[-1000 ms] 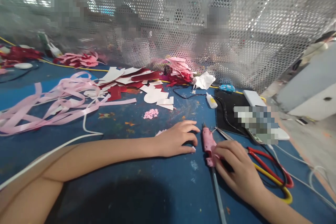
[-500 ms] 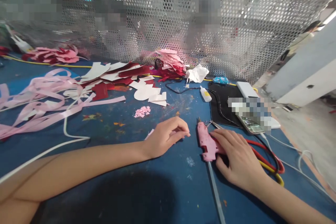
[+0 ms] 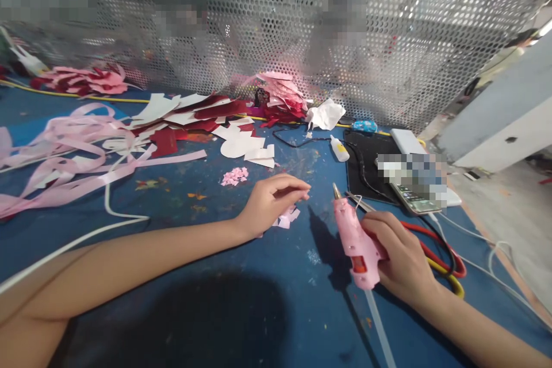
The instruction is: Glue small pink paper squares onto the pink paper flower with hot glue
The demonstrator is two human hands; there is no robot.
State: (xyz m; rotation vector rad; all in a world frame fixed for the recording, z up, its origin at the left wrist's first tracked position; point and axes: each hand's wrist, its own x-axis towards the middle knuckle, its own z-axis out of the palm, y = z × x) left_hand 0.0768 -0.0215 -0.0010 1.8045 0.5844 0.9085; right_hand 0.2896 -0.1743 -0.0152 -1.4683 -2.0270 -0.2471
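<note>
My right hand [image 3: 403, 256] is wrapped round the handle of a pink hot glue gun [image 3: 351, 230], held above the table with its metal nozzle pointing away from me. A long translucent glue stick [image 3: 379, 325] juts from its back end. To the left, my left hand [image 3: 269, 204] is closed in a pinch, thumb against fingers. Whatever lies between those fingertips is too small to make out. Under this hand lie several light pink ribbon pieces [image 3: 288, 217], partly covered by it. A small heap of pink folded bits [image 3: 235, 176] sits just beyond.
Pink ribbon [image 3: 81, 132] lies looped at left beside a white cable [image 3: 107, 230]. White and red paper scraps [image 3: 185, 112] lie further back. A small glue bottle [image 3: 340, 149], a black mat [image 3: 362, 155] and a phone [image 3: 416, 198] are right. A perforated metal screen [image 3: 259, 23] borders the table.
My right hand has closed round the glue gun and lifted it off the table. My left hand has shifted slightly away from me, showing more of the pink ribbon pieces.
</note>
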